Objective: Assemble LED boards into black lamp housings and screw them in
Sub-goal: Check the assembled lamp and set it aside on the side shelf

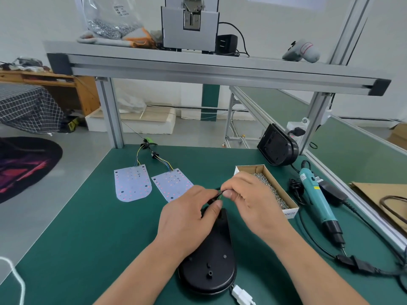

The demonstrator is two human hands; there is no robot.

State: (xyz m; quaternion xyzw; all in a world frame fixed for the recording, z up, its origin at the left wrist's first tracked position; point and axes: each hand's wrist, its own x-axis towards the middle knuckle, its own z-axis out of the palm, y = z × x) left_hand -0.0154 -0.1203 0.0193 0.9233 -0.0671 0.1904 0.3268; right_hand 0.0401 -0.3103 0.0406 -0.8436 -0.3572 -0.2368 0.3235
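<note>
A black lamp housing (211, 260) lies flat on the green mat, rounded end toward me, a white connector (242, 294) at its near edge. My left hand (187, 219) rests on the housing's far end and pinches a thin wire (217, 192) above it. My right hand (248, 199) pinches the same wire from the right; fingertips of both hands meet there. Two white LED boards (132, 186) (170, 183) with coloured leads lie flat to the left. A teal electric screwdriver (317, 197) lies at the right.
An open cardboard box of small screws (269, 186) sits right behind my right hand. A second black housing (277, 146) leans against the frame post at the back right. The screwdriver's black cable (352, 263) trails along the right edge. An aluminium shelf (198, 64) spans overhead.
</note>
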